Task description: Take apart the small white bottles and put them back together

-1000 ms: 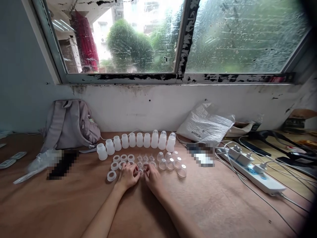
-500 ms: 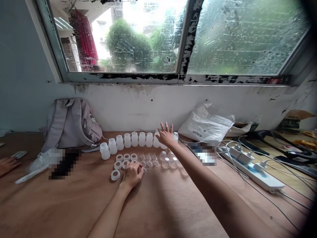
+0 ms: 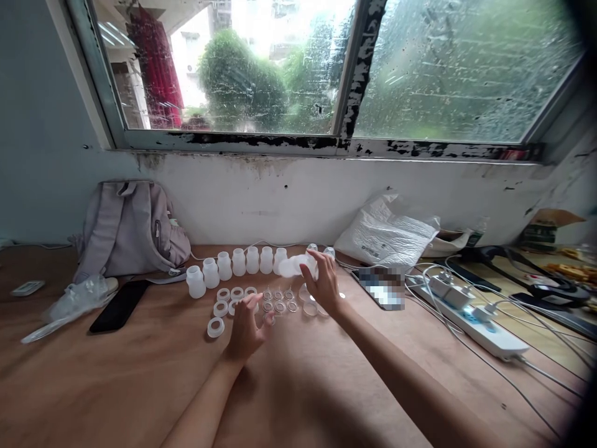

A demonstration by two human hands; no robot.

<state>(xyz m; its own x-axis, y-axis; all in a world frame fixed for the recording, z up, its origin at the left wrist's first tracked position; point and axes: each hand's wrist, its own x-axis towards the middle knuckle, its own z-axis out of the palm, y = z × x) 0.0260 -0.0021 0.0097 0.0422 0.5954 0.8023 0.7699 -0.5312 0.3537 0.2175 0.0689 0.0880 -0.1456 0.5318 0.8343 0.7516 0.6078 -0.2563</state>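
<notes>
My right hand (image 3: 323, 285) is closed round a small white plastic bottle (image 3: 293, 266), lifted and tipped sideways above the table. My left hand (image 3: 245, 326) hovers nearer me with its fingers apart, perhaps pinching a small clear piece I cannot make out. A row of white bottles (image 3: 233, 266) stands behind. In front lie white rings (image 3: 216, 326), small clear valves (image 3: 278, 305) and clear caps (image 3: 308, 307).
On the brown table (image 3: 116, 386): a grey backpack (image 3: 130, 227) at the back left, a black phone (image 3: 119, 306), a clear plastic bag (image 3: 74, 298), a white plastic bag (image 3: 389, 233), a blurred object (image 3: 382, 287), and a power strip (image 3: 471, 317) with plugs and cables at right.
My right hand reached to the bottle row, took one bottle and drew it back, tipped sideways. My left hand lifted off the table and spread its fingers.
</notes>
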